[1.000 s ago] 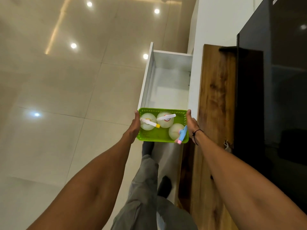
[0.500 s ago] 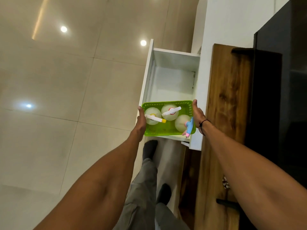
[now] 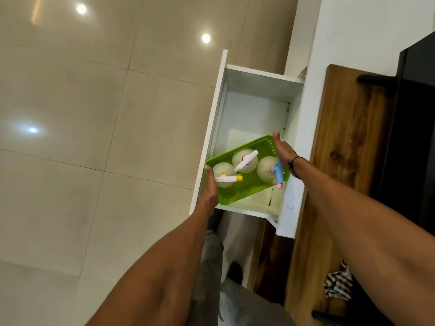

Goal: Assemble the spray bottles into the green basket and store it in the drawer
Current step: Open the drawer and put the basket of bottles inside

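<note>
The green basket (image 3: pixel 244 192) hangs tilted inside the near half of the open white drawer (image 3: pixel 253 109). Three pale round spray bottles stand in it: one with a yellow-tipped nozzle (image 3: pixel 224 176) at the left, one with a white nozzle (image 3: pixel 244 160) in the middle, one with a blue nozzle (image 3: pixel 268 169) at the right. My left hand (image 3: pixel 210 189) grips the basket's left end. My right hand (image 3: pixel 282 150) holds its right end against the drawer's right side.
The drawer juts out over a glossy beige tiled floor (image 3: pixel 94 114). A wooden cabinet top (image 3: pixel 341 149) and a black panel (image 3: pixel 414 114) lie to the right. A striped cloth (image 3: pixel 339 283) sits lower right. My legs and feet (image 3: pixel 235 271) are below the drawer.
The basket has gone from above the drawer's front edge down into the drawer and has turned, its right end now farther in. Both hands moved with it.
</note>
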Tool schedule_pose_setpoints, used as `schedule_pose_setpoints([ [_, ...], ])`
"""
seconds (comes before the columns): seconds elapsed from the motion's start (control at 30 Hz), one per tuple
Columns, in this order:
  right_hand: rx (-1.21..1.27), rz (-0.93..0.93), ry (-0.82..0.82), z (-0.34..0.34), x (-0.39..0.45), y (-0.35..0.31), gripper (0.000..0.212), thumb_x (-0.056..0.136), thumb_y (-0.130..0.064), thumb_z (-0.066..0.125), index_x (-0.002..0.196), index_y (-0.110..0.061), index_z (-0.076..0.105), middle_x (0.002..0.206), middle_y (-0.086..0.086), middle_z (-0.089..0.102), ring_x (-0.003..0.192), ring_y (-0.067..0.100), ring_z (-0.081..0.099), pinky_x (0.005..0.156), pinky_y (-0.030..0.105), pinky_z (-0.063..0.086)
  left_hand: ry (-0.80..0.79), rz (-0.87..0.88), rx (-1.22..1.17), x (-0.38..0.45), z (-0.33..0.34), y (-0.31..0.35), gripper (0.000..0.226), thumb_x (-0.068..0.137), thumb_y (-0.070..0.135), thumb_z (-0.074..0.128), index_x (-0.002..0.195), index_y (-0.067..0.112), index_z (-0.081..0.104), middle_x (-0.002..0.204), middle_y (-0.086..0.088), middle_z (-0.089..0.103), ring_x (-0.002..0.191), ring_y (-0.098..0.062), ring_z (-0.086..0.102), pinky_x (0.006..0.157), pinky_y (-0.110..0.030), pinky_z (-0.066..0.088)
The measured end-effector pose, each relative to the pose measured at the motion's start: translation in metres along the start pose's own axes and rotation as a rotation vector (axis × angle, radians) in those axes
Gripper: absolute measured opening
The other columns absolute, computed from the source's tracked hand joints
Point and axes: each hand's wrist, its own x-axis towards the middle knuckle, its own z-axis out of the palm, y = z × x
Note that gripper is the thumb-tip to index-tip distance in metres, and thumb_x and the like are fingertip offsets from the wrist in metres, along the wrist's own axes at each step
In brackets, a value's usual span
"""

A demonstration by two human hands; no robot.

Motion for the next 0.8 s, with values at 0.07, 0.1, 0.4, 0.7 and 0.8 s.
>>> schedule_pose_setpoints([
  [0.07,-0.032,-0.022,0.017,-0.001,0.013,-0.008,0.097,0.094,-0.081,0.014,0.142,-0.005,0.050,0.134,0.021,0.057,0.116,0.044,0.065,0.107,0.056,0.049,0.038,-0.037,0.014,0.005,0.001,0.001,0.092,0.096,0.084,0.013,0.159,0.025,0.045,0.156,-0.014,0.055,0.137,-0.032,0.057,0.101,-0.043,0.055],
  [0.1,-0.046,-0.032,0.020,-0.002,0.018,-0.013,0.096,0.094,-0.082,0.014,0.137,-0.006,0.053,0.131,0.020,0.059,0.113,0.043,0.067,0.106,0.053,0.051,0.056,-0.053,0.036,0.008,0.002,0.000,0.094,0.094,0.086,0.013,0.162,0.028,0.040,0.160,-0.012,0.051,0.142,-0.032,0.052,0.106,-0.045,0.052],
  [0.4,-0.225,-0.111,-0.015,0.010,0.083,-0.037,0.094,0.093,-0.082,0.011,0.120,-0.005,0.058,0.092,0.012,0.061,0.094,0.034,0.064,0.099,0.053,0.052,0.071,-0.102,-0.073,0.052,0.021,-0.020,0.083,0.098,0.078,0.035,0.160,0.023,0.043,0.157,-0.014,0.053,0.143,-0.032,0.053,0.115,-0.048,0.046],
  [0.7,-0.411,-0.195,-0.017,0.019,0.148,-0.041,0.095,0.097,-0.077,0.008,0.137,-0.006,0.056,0.137,0.020,0.061,0.105,0.034,0.057,0.089,0.042,0.041,0.059,-0.102,-0.147,0.112,0.031,-0.045,0.079,0.098,0.077,0.041,0.156,0.024,0.049,0.152,-0.015,0.058,0.136,-0.032,0.058,0.091,-0.038,0.055],
  [0.8,-0.442,-0.198,-0.034,0.023,0.163,-0.034,0.095,0.097,-0.078,0.008,0.137,-0.006,0.056,0.134,0.019,0.062,0.103,0.034,0.057,0.085,0.039,0.039,0.079,-0.104,-0.150,0.126,0.031,-0.050,0.082,0.097,0.079,0.039,0.156,0.024,0.049,0.152,-0.015,0.058,0.135,-0.032,0.059,0.084,-0.035,0.056],
])
